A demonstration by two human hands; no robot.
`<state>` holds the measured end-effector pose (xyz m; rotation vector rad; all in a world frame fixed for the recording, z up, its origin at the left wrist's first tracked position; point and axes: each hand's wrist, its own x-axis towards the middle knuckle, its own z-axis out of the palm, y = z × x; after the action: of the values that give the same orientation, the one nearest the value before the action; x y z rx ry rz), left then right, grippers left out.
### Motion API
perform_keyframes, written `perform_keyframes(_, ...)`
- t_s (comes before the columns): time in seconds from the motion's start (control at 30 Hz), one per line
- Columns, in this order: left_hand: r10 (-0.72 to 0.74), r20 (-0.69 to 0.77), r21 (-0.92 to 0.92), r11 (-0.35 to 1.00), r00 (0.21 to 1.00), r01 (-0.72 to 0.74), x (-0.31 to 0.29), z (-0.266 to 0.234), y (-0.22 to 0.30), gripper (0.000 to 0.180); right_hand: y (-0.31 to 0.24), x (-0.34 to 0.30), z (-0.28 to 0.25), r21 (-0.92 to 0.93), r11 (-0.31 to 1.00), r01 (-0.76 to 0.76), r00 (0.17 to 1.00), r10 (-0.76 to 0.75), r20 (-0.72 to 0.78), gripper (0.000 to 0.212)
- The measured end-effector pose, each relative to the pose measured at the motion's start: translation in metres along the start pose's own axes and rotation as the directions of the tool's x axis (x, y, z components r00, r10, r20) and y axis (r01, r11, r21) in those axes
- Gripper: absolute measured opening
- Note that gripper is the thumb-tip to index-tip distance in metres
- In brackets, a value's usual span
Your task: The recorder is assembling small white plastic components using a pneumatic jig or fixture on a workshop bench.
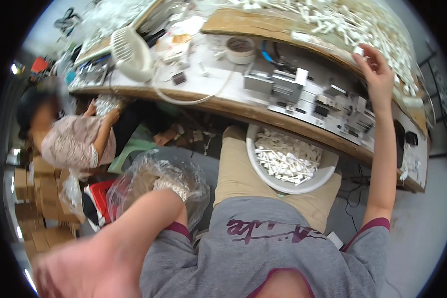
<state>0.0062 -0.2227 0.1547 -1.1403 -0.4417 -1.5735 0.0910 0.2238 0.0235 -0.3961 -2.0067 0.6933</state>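
My right hand (pixel 375 67) reaches over the far right of the bench. Its thumb and fingertips pinch a small white plastic piece (pixel 358 50), beside a big heap of white stick-like plastic parts (pixel 333 22). My left hand (pixel 84 270) is raised close to the camera at the lower left, smeared by motion, so its fingers cannot be made out. On my lap rests a white round basin (pixel 329 172) partly filled with similar white parts (pixel 288 161). Between my right forearm and the tape roll, a metal fixture (pixel 288 84) is mounted on the bench.
A white fan (pixel 131 54), a tape roll (pixel 241 50) and a pale cable (pixel 196 101) lie on the bench (pixel 184 85). A plastic-lined container (pixel 198 171) of parts stands left of my legs. Another person (pixel 77 139) sits at the left, near stacked cardboard boxes (pixel 47 193).
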Motion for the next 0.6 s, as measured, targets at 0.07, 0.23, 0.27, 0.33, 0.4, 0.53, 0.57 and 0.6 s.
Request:
perform_keyframes(0.07, -0.274, 0.077, -0.09, 0.956, 0.959, 0.28, -0.042, -0.005, -0.023, 0.075, -0.019, -0.011, -0.002, 0.027, 1.0, 0.001, 1.0, -0.002, 0.025, 0.024)
perform_keyframes(0.23, -0.689, 0.476, 0.343, 0.717, 0.546, 0.607, -0.175, 0.064, -0.088, 0.014, -0.056, -0.061, -0.016, -0.188, 0.96, 0.207, 0.975, -0.187, 0.118, 0.026)
perform_keyframes(0.27, -0.605, 0.581, 0.335, 0.788, 0.545, 0.517, -0.192, 0.074, -0.103, 0.018, -0.063, -0.073, -0.014, -0.21, 0.944, 0.253, 0.962, -0.222, 0.16, 0.026)
perform_keyframes(0.33, -0.626, 0.654, 0.442, 0.772, 0.424, 0.458, -0.218, 0.108, -0.124, 0.016, -0.064, -0.103, -0.013, -0.256, 0.932, 0.256, 0.953, -0.199, 0.229, 0.026)
perform_keyframes(0.4, -0.5, 0.734, 0.367, 0.862, 0.46, 0.351, -0.244, 0.138, -0.143, 0.015, -0.055, -0.129, -0.011, -0.289, 0.926, 0.242, 0.95, -0.166, 0.264, 0.026)
perform_keyframes(0.53, -0.613, 0.754, 0.579, 0.79, 0.236, 0.2, -0.299, 0.186, -0.183, 0.015, -0.047, -0.148, 0.003, -0.419, 0.866, 0.275, 0.925, -0.118, 0.362, 0.026)
perform_keyframes(0.57, -0.633, 0.749, 0.62, 0.774, 0.196, 0.132, -0.31, 0.194, -0.192, 0.016, -0.047, -0.147, 0.005, -0.429, 0.86, 0.275, 0.918, -0.102, 0.384, 0.025)
perform_keyframes(0.6, -0.646, 0.748, 0.641, 0.763, 0.152, 0.083, -0.319, 0.198, -0.201, 0.016, -0.048, -0.146, 0.009, -0.437, 0.856, 0.277, 0.91, -0.088, 0.406, 0.023)
